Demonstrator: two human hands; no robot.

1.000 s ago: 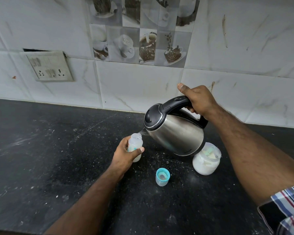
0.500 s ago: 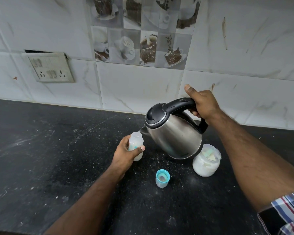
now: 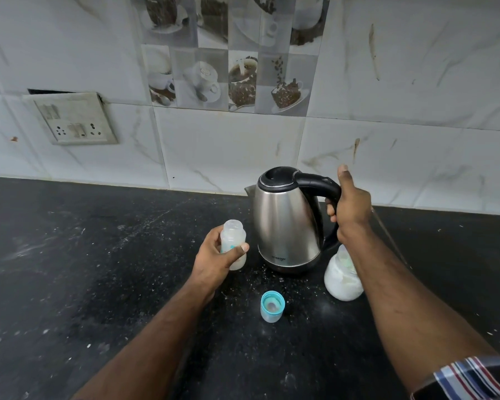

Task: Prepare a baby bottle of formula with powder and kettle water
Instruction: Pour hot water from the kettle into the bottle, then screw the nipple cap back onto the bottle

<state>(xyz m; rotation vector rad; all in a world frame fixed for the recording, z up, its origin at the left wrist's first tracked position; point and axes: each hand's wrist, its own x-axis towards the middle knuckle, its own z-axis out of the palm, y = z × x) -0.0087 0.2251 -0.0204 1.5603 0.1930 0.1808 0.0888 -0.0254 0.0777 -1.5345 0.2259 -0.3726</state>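
Translucent plastic marks the baby bottle (image 3: 233,244), which is held upright, mouth open to the ceiling, in the left hand (image 3: 217,256), whose fingers and thumb are wrapped round its lower body. Just to its right, close but apart, the steel kettle (image 3: 286,223) is seen standing upright on the black counter (image 3: 70,269), its handle gripped by the right hand (image 3: 350,206) with the thumb raised. The blue teat cap (image 3: 272,306) lies nearer the body than both, on the counter between the two forearms, its opening facing up. The next step is judged to be capping, so the relation that counts is this: the cap sits below and slightly right of the bottle, and the right hand (once freed from the handle) is the hand available to fetch it. The powder jar (image 3: 342,280) stands just beside the kettle's base, partly hidden under the right forearm, so a careless withdrawal could knock it. Open counter is left to the left of the bottle, and the wall tiles close the far edge.
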